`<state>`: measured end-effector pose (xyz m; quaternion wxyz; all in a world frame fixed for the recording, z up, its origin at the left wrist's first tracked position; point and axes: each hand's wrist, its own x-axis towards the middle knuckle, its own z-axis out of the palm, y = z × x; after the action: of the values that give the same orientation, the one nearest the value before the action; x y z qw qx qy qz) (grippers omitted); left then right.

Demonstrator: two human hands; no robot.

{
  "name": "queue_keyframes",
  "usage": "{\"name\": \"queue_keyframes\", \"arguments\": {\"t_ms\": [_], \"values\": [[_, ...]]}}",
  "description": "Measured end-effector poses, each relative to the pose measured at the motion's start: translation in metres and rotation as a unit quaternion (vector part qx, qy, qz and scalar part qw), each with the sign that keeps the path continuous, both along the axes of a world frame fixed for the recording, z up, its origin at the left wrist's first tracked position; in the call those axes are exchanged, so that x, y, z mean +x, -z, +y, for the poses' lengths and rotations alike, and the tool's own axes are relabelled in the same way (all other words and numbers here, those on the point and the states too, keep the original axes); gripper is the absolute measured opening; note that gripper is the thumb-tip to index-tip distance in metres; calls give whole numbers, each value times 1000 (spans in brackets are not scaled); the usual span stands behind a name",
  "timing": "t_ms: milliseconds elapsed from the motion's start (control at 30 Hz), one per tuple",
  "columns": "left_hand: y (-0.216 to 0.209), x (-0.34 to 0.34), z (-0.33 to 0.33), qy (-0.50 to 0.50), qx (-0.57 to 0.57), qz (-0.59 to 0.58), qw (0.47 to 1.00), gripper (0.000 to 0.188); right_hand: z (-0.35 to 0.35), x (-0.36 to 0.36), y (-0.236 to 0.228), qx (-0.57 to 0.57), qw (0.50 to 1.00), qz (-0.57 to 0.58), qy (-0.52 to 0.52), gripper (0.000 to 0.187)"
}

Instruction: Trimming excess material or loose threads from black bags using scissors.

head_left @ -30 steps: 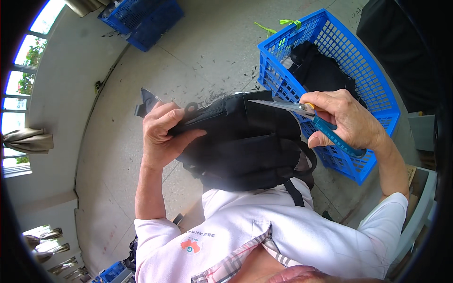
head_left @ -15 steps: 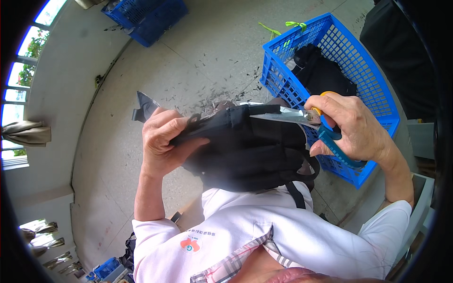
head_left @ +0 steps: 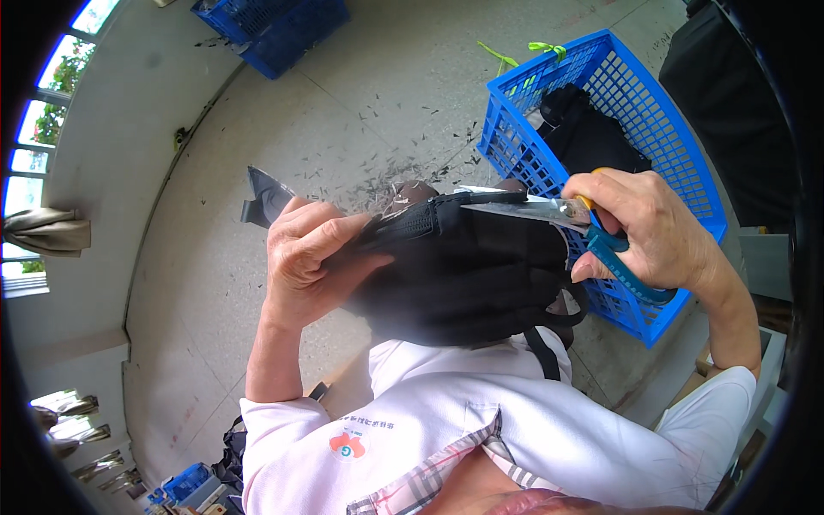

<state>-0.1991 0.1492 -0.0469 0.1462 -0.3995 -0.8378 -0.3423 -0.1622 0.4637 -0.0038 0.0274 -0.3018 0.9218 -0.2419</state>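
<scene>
A black fabric bag with a zipper edge, a webbing strap and a loop lies across my lap. My left hand grips the bag's far edge, thumb beneath and fingers on top, closed on it. In my right hand is a pair of scissors with yellow and teal handles. The blades point left, somewhat parted, along the bag's far edge. Whether they touch the fabric I cannot tell. Past my left hand a flap of dark fabric sticks out.
A blue plastic crate holding black fabric pieces stands at the right, close to my right hand. More blue crates sit at the far left. Small dark scraps litter the floor beyond the bag.
My left hand has shifted slightly right along the bag's edge, and a small black loop beside it no longer shows. My right hand and the scissors have moved slightly right.
</scene>
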Motion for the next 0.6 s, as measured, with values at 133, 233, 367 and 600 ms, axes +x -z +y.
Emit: {"name": "queue_keyframes", "arguments": {"t_ms": [133, 233, 367, 600], "values": [[0, 0, 0, -7, 1, 8, 1000, 32, -6, -6, 1, 2, 999, 43, -19, 64], [0, 5, 0, -17, 7, 10, 1000, 31, -6, -4, -5, 19, 999, 6, -32, 64], [-4, 9, -1, -16, -9, 15, 1000, 32, -3, -1, -9, 42, 998, -18, -42, 62], [-2, 8, 0, -1, -3, 26, 1000, 32, -16, -13, -21, -11, 998, -33, -57, 51]]}}
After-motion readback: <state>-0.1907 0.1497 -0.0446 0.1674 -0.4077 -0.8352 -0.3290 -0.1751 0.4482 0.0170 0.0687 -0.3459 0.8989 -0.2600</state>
